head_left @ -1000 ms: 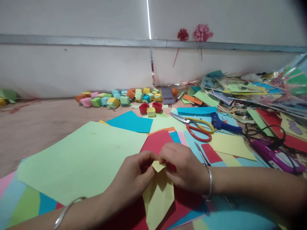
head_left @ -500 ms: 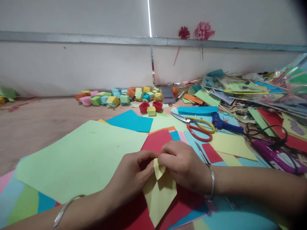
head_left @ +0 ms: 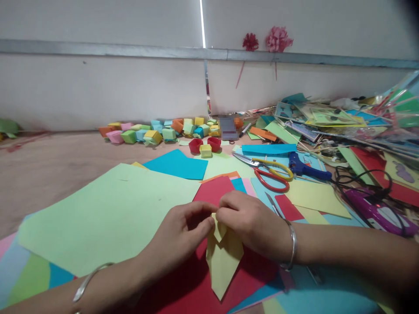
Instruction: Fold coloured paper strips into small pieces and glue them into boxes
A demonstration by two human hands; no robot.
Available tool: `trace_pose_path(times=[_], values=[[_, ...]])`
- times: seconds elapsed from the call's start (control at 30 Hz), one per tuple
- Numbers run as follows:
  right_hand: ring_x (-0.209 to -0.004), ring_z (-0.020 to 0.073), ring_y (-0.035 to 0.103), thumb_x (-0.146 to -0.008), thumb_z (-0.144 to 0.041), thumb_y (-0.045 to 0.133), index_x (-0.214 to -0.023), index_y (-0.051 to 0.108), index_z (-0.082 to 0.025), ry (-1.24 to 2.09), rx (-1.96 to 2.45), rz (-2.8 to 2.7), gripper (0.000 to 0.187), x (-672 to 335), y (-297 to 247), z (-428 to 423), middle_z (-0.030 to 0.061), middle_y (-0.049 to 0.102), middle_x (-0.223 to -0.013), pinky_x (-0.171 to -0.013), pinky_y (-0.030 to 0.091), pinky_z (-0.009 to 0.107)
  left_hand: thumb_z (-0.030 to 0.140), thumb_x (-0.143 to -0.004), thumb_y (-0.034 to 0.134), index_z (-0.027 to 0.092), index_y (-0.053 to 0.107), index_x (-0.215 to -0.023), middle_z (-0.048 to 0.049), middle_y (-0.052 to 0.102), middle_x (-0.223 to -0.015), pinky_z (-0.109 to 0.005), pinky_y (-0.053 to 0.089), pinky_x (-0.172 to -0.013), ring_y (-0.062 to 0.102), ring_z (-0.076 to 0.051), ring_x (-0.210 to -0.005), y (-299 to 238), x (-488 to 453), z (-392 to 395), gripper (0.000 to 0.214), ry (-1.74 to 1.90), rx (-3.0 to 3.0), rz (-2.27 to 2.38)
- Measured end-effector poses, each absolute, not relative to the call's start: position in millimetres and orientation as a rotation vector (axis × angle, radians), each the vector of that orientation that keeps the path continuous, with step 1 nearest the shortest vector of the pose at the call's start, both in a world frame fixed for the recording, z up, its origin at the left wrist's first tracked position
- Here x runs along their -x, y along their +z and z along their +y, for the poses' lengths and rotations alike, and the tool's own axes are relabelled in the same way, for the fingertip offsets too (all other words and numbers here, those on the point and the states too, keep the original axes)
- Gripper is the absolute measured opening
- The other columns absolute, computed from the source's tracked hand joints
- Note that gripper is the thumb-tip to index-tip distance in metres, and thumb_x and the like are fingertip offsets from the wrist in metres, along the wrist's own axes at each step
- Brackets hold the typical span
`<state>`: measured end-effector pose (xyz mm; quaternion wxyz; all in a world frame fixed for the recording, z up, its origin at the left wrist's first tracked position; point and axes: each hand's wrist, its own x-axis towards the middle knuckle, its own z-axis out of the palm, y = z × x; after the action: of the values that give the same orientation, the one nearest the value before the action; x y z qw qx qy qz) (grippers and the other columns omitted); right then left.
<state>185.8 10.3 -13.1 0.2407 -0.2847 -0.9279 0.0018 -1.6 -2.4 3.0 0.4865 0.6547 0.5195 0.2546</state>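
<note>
A pale yellow folded paper hangs point-down between my hands, just over red paper. Its top end is folded down into a small pointed flap. My left hand pinches the flap's left edge between thumb and fingers. From the other side my right hand has its fingers closed on the upper right of the same paper, hiding part of the fold. A large light green sheet lies left of my hands. The scissors with red and yellow handles rest beyond my right hand.
Several small folded paper boxes line the wall, with two red boxes nearer. A blue glue gun and a purple device with black cable lie right. Scrap papers and sticks pile at the back right.
The yellow paper has shifted slightly right and up, and its left side looks narrower. Both hands keep hold of its top, with the left thumb a little higher on the flap.
</note>
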Motion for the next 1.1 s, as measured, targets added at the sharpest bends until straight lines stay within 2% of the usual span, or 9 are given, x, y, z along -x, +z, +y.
trace_pose_path(times=[0.1, 0.17, 0.23, 0.33, 0.53, 0.67, 0.83, 0.97, 1.1], values=[[-0.073, 0.0141, 0.047, -0.089, -0.007, 0.053, -0.084, 0.063, -0.012, 0.179, 0.784, -2.626, 0.012, -187.0, -8.1, 10.3, 0.0053, 0.059, -0.083, -0.061, 0.036, 0.023, 0.03, -0.078, 0.055, 0.015, 0.071, -0.087, -0.0051, 0.076, -0.079, -0.028, 0.054, -0.064, 0.07, -0.021, -0.073, 1.4, 1.9, -2.3, 0.024, 0.662, -1.636, 1.32], [-0.074, 0.0144, 0.049, -0.084, -0.009, 0.061, -0.085, 0.061, -0.013, 0.292, 0.8, -2.637, 0.004, -186.5, -5.6, 10.0, 0.0053, 0.06, -0.086, -0.062, 0.037, 0.024, 0.029, -0.077, 0.055, 0.016, 0.071, -0.081, -0.004, 0.076, -0.076, -0.028, 0.053, -0.064, 0.069, -0.019, -0.07, 0.5, 2.1, -2.1, 0.021, 0.705, -1.7, 1.353], [-0.073, 0.0151, 0.049, -0.081, -0.017, 0.069, -0.085, 0.059, -0.013, 0.318, 0.862, -2.586, 0.011, -184.9, -5.4, 9.7, 0.0051, 0.06, -0.083, -0.06, 0.036, 0.024, 0.028, -0.077, 0.054, 0.018, 0.07, -0.079, -0.0032, 0.076, -0.075, -0.027, 0.053, -0.064, 0.069, -0.018, -0.068, -0.4, 1.8, -2.6, 0.02, 0.74, -1.767, 1.373], [-0.065, 0.0143, 0.047, -0.086, -0.025, 0.065, -0.084, 0.057, -0.015, 0.213, 0.998, -2.482, 0.013, -181.5, -10.3, 9.5, 0.0025, 0.059, -0.074, -0.055, 0.029, 0.025, 0.027, -0.08, 0.05, 0.019, 0.069, -0.079, -0.0035, 0.076, -0.078, -0.027, 0.053, -0.064, 0.069, -0.018, -0.07, -2.4, 0.7, -4.1, 0.02, 0.808, -1.857, 1.373], [-0.054, 0.0136, 0.042, -0.098, -0.017, 0.041, -0.079, 0.055, -0.016, -0.111, 0.898, -2.388, 0.023, -178.3, -18.7, 7.7, 0.0006, 0.057, -0.062, -0.053, 0.023, 0.029, 0.025, -0.082, 0.05, 0.022, 0.064, -0.08, -0.0014, 0.075, -0.075, -0.026, 0.052, -0.064, 0.069, -0.017, -0.069, -8.7, 3.1, -4.8, 0.014, 0.806, -2.108, 1.392], [-0.052, 0.0152, 0.04, -0.094, -0.008, 0.038, -0.076, 0.054, -0.016, -0.284, 0.857, -2.416, 0.026, -176.5, -13.3, 1.7, 0.0018, 0.056, -0.059, -0.053, 0.021, 0.031, 0.025, -0.085, 0.051, 0.022, 0.064, -0.076, -0.0045, 0.074, -0.077, -0.026, 0.049, -0.059, 0.067, -0.019, -0.069, -10.6, 5.6, -4.6, 0.017, 0.792, -2.434, 1.358], [-0.051, 0.0155, 0.039, -0.088, -0.003, 0.04, -0.066, 0.05, -0.018, -0.459, 0.876, -2.449, 0.028, -174.2, -8.9, -7.2, 0.0028, 0.052, -0.055, -0.053, 0.018, 0.032, 0.013, -0.085, 0.043, 0.02, 0.057, -0.065, -0.0052, 0.065, -0.068, -0.024, 0.046, -0.053, 0.06, -0.016, -0.061, -8.1, 3.3, -6.8, 0.026, 0.91, -2.617, 1.301], [-0.05, 0.0158, 0.039, -0.087, -0.003, 0.04, -0.066, 0.053, -0.017, -0.52, 0.831, -2.387, 0.029, -174.2, -8.3, -9.2, 0.0028, 0.052, -0.054, -0.053, 0.018, 0.033, 0.013, -0.083, 0.044, 0.019, 0.06, -0.075, -0.0051, 0.068, -0.069, -0.027, 0.046, -0.054, 0.063, -0.019, -0.061, -13.5, 3.1, -7.0, 0.019, 0.87, -2.669, 1.319], [-0.051, 0.0159, 0.04, -0.089, -0.005, 0.042, -0.069, 0.057, -0.016, -0.502, 0.814, -2.403, 0.028, -173.9, -8.9, -6.3, 0.0035, 0.055, -0.056, -0.053, 0.018, 0.033, 0.018, -0.085, 0.048, 0.022, 0.061, -0.102, -0.0039, 0.075, -0.079, -0.029, 0.048, -0.059, 0.069, -0.021, -0.065, -20.9, 3.8, -8.6, 0.022, 0.744, -2.469, 1.359]])
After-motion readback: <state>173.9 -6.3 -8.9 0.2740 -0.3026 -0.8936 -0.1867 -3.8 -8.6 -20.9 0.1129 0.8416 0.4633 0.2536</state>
